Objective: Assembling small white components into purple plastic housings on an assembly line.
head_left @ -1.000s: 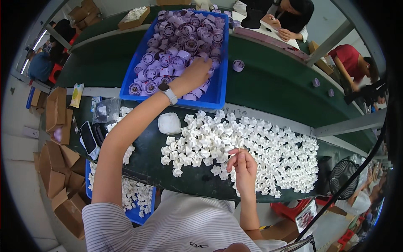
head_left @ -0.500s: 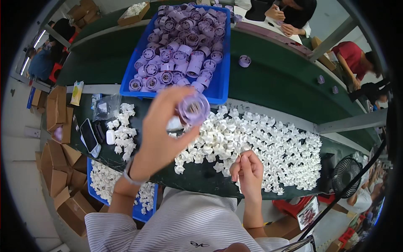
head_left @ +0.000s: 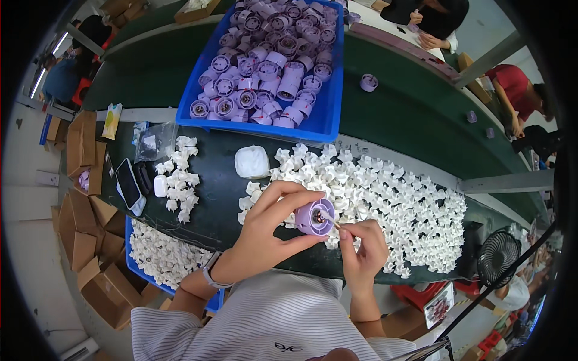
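Observation:
My left hand [head_left: 268,231] grips a purple cylindrical housing [head_left: 313,217] with its open end turned toward my right hand. My right hand [head_left: 363,251] pinches a small white fan-shaped part [head_left: 333,219] at the mouth of that housing. Both hands are held just above the near edge of the dark table [head_left: 217,192]. A wide spread of white fan-shaped parts [head_left: 391,204] lies under and beyond them. Farther back stands a blue bin [head_left: 328,114] filled with several more purple housings [head_left: 265,66].
A smaller heap of white parts [head_left: 179,177], a phone [head_left: 128,183] and a white pad [head_left: 251,161] lie at left. A blue tray of white parts [head_left: 159,256] sits below the table. Cardboard boxes [head_left: 84,222] stand at left, a black fan [head_left: 497,256] at right. Other people work across the green belt [head_left: 415,114].
My left hand took a purple housing from the blue bin and brought it down to my right hand, which now holds a white part against its opening.

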`<move>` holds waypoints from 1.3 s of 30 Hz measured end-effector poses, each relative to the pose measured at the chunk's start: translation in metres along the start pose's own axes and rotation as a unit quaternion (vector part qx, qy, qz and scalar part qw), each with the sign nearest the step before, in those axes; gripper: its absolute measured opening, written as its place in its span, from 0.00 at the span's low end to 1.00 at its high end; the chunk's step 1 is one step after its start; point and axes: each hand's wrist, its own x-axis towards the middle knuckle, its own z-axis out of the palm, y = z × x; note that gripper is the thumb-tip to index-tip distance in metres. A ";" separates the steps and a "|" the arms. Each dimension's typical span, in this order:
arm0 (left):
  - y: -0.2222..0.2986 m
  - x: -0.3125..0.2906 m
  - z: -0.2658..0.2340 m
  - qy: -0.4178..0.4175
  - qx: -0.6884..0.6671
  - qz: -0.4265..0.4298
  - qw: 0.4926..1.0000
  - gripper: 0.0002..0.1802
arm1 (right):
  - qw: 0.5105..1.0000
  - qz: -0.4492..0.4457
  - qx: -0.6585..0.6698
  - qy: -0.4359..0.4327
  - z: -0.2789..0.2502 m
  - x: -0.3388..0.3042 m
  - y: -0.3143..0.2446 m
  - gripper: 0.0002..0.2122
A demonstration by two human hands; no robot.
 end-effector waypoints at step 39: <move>-0.029 -0.021 0.002 0.055 -0.182 -0.063 0.980 0.29 | 0.977 -0.023 -0.115 -0.177 0.036 0.062 0.079 0.12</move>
